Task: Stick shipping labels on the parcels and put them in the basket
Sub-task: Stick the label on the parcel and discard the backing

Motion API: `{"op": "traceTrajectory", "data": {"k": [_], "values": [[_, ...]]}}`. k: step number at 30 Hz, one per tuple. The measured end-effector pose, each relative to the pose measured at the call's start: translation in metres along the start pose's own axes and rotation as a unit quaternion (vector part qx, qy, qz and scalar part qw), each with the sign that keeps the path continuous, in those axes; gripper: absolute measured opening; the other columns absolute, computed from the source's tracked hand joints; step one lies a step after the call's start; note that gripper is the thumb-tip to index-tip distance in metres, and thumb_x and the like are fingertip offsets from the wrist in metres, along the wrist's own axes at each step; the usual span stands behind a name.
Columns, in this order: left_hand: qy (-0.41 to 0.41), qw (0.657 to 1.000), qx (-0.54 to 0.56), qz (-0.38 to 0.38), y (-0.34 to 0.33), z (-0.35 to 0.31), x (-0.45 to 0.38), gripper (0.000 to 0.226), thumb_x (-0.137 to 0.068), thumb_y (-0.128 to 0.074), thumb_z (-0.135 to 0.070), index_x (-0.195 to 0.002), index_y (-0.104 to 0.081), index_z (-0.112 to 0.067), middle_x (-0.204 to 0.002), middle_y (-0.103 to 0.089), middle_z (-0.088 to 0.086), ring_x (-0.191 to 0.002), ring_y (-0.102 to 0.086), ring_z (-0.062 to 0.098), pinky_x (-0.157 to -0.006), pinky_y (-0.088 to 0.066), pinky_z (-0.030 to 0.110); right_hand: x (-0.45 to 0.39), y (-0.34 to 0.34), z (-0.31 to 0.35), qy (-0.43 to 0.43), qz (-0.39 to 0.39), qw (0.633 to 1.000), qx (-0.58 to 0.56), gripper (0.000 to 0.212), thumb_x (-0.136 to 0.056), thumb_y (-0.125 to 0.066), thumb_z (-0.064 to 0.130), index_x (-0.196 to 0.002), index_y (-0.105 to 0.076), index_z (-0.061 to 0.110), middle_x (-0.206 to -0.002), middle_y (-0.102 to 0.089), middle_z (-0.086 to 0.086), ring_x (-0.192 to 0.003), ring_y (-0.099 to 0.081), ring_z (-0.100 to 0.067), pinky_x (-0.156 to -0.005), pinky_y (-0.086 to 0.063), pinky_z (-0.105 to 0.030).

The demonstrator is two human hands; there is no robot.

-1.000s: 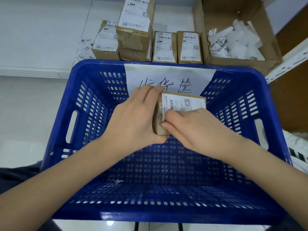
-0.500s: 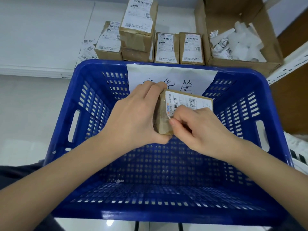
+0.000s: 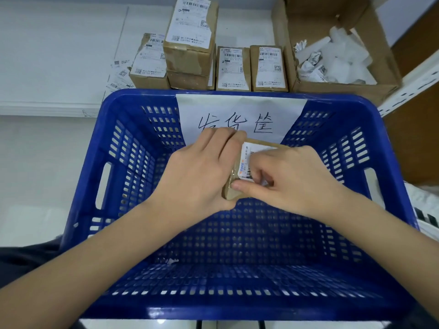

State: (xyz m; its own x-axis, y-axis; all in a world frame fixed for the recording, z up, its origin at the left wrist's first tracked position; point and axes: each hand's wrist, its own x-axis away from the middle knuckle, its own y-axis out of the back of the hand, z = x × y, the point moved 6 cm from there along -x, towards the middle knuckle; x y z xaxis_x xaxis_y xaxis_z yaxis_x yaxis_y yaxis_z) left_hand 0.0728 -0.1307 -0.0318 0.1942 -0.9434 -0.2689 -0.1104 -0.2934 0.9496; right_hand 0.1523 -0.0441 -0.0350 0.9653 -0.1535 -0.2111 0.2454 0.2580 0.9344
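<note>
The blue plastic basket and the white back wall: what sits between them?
In the head view, a row of labelled brown cardboard parcels stands between the blue plastic basket and the wall.

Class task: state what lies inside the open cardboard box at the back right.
Inside the open cardboard box lie crumpled white label backings, some with printed scraps. The box floor beneath them is covered, so anything below cannot be seen.

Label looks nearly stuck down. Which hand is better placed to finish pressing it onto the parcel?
Right. The right hand already lies on the label, fingers curled on its near edge. The left hand grips the parcel from its left side, steadying it above the basket.
</note>
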Motion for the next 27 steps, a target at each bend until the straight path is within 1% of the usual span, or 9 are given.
{"op": "traceTrajectory", "data": {"k": [2, 5, 9, 11, 14, 17, 20, 22, 27], "values": [[-0.010, 1.000, -0.009, -0.003, -0.003, 0.000, 0.001, 0.074, -0.065, -0.073, -0.044, -0.122, -0.055, 0.000, -0.115, -0.062, 0.012, -0.102, -0.057, 0.024, -0.055, -0.049, 0.029, 0.002, -0.004, 0.000, 0.018, -0.015, 1.000, 0.014, 0.048, -0.085, -0.041, 0.060, -0.060, -0.047, 0.019, -0.055, -0.045, 0.009, -0.049, -0.048, -0.016, -0.043, -0.035, -0.025], [0.013, 1.000, 0.009, 0.009, -0.004, 0.009, -0.001, 0.077, -0.067, -0.058, -0.054, -0.124, -0.053, -0.003, -0.115, -0.061, 0.010, -0.101, -0.054, 0.022, -0.053, -0.048, 0.029, 0.000, -0.001, -0.002, 0.021, -0.041, 0.999, 0.023, 0.049, -0.085, -0.042, 0.060, -0.065, -0.050, 0.015, -0.062, -0.054, 0.002, -0.059, -0.049, -0.018, -0.053, -0.034, -0.025], [0.011, 1.000, 0.006, 0.022, -0.007, 0.010, -0.002, 0.078, -0.066, -0.051, -0.056, -0.123, -0.053, -0.003, -0.113, -0.061, 0.009, -0.099, -0.055, 0.022, -0.051, -0.048, 0.030, -0.003, 0.002, -0.009, -0.009, -0.043, 0.999, 0.020, 0.052, -0.081, -0.042, 0.063, -0.073, -0.053, 0.013, -0.067, -0.056, 0.000, -0.063, -0.051, -0.019, -0.053, -0.035, -0.025], [-0.007, 1.000, -0.003, 0.017, -0.009, 0.005, 0.000, 0.073, -0.069, -0.051, -0.052, -0.121, -0.055, -0.001, -0.112, -0.062, 0.010, -0.098, -0.057, 0.024, -0.053, -0.048, 0.030, -0.002, -0.005, -0.002, 0.016, -0.018, 1.000, 0.016, 0.045, -0.085, -0.043, 0.055, -0.075, -0.052, 0.012, -0.071, -0.056, -0.001, -0.066, -0.051, -0.019, -0.053, -0.037, -0.027], [-0.019, 1.000, -0.002, 0.016, -0.013, 0.004, 0.002, 0.068, -0.067, -0.053, -0.043, -0.120, -0.055, 0.000, -0.112, -0.062, 0.011, -0.097, -0.059, 0.026, -0.054, -0.050, 0.031, 0.003, -0.020, 0.014, 0.074, -0.007, 0.996, 0.044, 0.032, -0.091, -0.042, 0.033, -0.071, -0.054, 0.010, -0.069, -0.055, -0.004, -0.067, -0.051, -0.023, -0.057, -0.046, -0.035], [-0.032, 0.999, 0.003, 0.030, -0.022, 0.006, 0.005, 0.069, -0.062, -0.050, -0.041, -0.119, -0.052, -0.002, -0.108, -0.061, 0.010, -0.092, -0.060, 0.026, -0.049, -0.049, 0.030, 0.009, -0.034, 0.022, 0.077, -0.005, 0.996, 0.050, 0.031, -0.091, -0.040, 0.023, -0.066, -0.054, 0.011, -0.063, -0.054, -0.005, -0.062, -0.050, -0.023, -0.056, -0.048, -0.036], [-0.021, 0.998, 0.050, 0.034, -0.029, 0.008, 0.006, 0.073, -0.060, -0.048, -0.046, -0.120, -0.047, -0.005, -0.109, -0.060, 0.008, -0.094, -0.056, 0.023, -0.051, -0.053, 0.034, 0.009, -0.037, 0.020, 0.060, -0.003, 0.998, 0.033, 0.031, -0.090, -0.039, 0.022, -0.064, -0.053, 0.011, -0.061, -0.053, -0.003, -0.060, -0.047, -0.021, -0.057, -0.046, -0.036], [-0.012, 0.997, 0.076, 0.025, -0.029, 0.010, 0.005, 0.074, -0.060, -0.050, -0.048, -0.121, -0.047, -0.006, -0.112, -0.059, 0.008, -0.099, -0.052, 0.020, -0.056, -0.054, 0.032, 0.007, -0.033, 0.018, 0.051, -0.004, 0.999, 0.013, 0.031, -0.090, -0.039, 0.022, -0.064, -0.050, 0.012, -0.061, -0.051, -0.003, -0.061, -0.044, -0.020, -0.060, -0.038, -0.032], [0.010, 0.994, 0.103, 0.013, -0.023, 0.013, 0.001, 0.080, -0.059, -0.053, -0.054, -0.122, -0.050, -0.005, -0.115, -0.058, 0.006, -0.102, -0.048, 0.015, -0.066, -0.047, 0.026, 0.001, -0.021, 0.012, 0.034, 0.007, 0.997, -0.068, 0.027, -0.091, -0.039, 0.022, -0.064, -0.036, 0.017, -0.062, -0.039, 0.005, -0.065, -0.032, -0.013, -0.060, -0.022, -0.023]]}}
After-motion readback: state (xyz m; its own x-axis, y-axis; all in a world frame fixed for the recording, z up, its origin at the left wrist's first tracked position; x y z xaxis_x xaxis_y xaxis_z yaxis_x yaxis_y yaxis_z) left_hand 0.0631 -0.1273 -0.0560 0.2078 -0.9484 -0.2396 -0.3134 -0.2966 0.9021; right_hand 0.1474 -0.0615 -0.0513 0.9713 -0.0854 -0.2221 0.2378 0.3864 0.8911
